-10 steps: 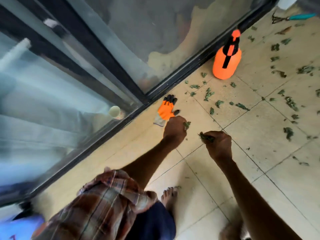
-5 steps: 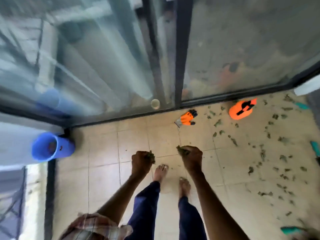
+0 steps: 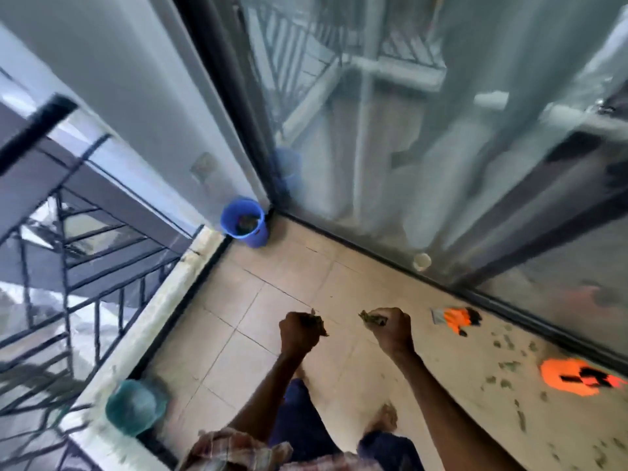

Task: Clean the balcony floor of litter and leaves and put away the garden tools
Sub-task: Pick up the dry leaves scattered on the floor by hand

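Note:
My left hand (image 3: 299, 333) grips a clump of green leaves, with bits poking out past the fingers. Held at the same height, my right hand (image 3: 390, 329) grips another clump of leaves (image 3: 372, 317). Both fists hang over the beige tiled floor (image 3: 272, 273). A blue bucket (image 3: 243, 222) stands in the far corner, well ahead of my hands, with some debris inside. Loose leaves (image 3: 506, 367) still lie scattered on the tiles at the right. An orange garden glove (image 3: 458, 319) lies by the glass door track, and an orange spray bottle (image 3: 574, 375) lies further right.
Glass sliding doors (image 3: 441, 164) run along the far side. A low ledge with a black railing (image 3: 102, 317) bounds the left. A teal pot (image 3: 134, 406) sits on that ledge. A small white cup (image 3: 422, 261) stands by the door track.
The view has swung left, away from the leaf-strewn tiles and toward the corner with the blue bucket. Both hands keep their leaves and stay raised in front of me.

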